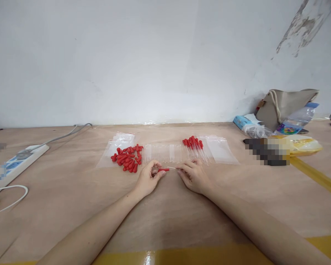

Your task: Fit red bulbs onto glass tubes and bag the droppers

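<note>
My left hand (149, 178) pinches a red rubber bulb (163, 169) just above the wooden table. My right hand (193, 176) pinches the thin clear glass tube (172, 168) whose end meets that bulb, so the two hands face each other at the table's middle. Behind my left hand lies a heap of loose red bulbs (127, 159) on a clear plastic bag (118, 143). A row of bare glass tubes (162, 152) lies between the heaps. Behind my right hand rest several finished droppers with red bulbs (194, 145), next to another clear bag (222, 150).
A white power strip (19, 162) with grey and white cables lies at the left. At the right stand a beige drawstring bag (288, 105), a blue tissue pack (244, 121), a plastic bottle (299, 119) and a yellow packet (305, 144). Yellow tape (316, 176) runs along the table.
</note>
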The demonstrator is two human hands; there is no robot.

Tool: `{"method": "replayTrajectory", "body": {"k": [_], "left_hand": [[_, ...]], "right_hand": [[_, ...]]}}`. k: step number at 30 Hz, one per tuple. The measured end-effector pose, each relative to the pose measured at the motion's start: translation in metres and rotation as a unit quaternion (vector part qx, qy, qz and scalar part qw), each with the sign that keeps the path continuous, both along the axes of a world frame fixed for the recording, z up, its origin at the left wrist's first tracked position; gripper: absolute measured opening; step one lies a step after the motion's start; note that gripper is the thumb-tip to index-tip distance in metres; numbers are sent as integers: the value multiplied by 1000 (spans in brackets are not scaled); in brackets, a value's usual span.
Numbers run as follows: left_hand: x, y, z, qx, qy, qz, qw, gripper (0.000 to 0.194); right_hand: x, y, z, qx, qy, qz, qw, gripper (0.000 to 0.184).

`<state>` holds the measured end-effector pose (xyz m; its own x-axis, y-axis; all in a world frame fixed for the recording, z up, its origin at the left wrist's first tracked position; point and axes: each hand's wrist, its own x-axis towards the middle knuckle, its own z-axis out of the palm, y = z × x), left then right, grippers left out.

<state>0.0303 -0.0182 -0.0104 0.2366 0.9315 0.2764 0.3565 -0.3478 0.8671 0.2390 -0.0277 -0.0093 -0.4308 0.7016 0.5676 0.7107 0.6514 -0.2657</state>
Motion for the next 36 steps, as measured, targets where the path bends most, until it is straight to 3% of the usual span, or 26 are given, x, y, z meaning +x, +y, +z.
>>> {"method": "replayTrajectory", "body": {"k": [6, 12, 19, 28, 36], "left_hand": [[0, -1, 4, 0, -4, 6, 1000, 22], [0, -3, 8, 84, 79, -21, 993, 22], [-2, -5, 7, 113, 81, -38, 990, 17], [-1, -12, 18, 141, 152, -81, 975, 17], [-3, -11, 14, 148, 198, -109, 963, 17]], "right_hand": [[1, 0, 0, 1, 15, -8, 1000, 21], [-2, -2, 0, 6, 2, 27, 1000, 19], [-1, 0, 0, 2, -7, 72, 997, 22], [2, 2, 1, 51, -52, 56, 996, 26], [-6, 0, -1, 37, -77, 67, 994, 19]]}}
